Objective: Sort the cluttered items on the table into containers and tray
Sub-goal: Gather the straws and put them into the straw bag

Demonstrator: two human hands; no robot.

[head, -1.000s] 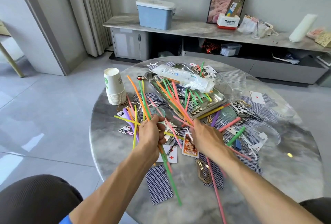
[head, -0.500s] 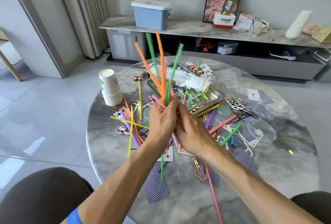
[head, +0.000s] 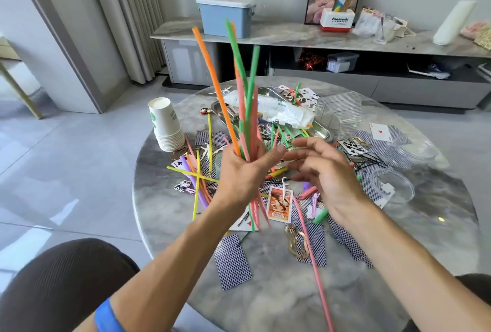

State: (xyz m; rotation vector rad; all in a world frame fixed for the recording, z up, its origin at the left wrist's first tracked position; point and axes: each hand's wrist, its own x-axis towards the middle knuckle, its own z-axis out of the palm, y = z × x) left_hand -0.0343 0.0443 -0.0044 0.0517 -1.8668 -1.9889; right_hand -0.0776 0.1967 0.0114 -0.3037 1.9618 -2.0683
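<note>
My left hand grips a bundle of straws, orange, green and pink, held upright above the round marble table. My right hand hovers just right of the bundle with fingers spread and holds nothing. Behind the bundle lies a metal tray with a plastic bag and some straws in it. More loose straws lie left of my left hand, and a long pink straw runs toward the table's near edge. Playing cards are scattered about.
A stack of paper cups stands at the table's left. Clear plastic containers and round lids sit at the right. A gold hair clip lies near the front. A sideboard with a blue box stands behind.
My left hand raised the straw bundle from lying across the table to upright. My right hand came against the bundle, then let go and drew away to the right with fingers spread.
</note>
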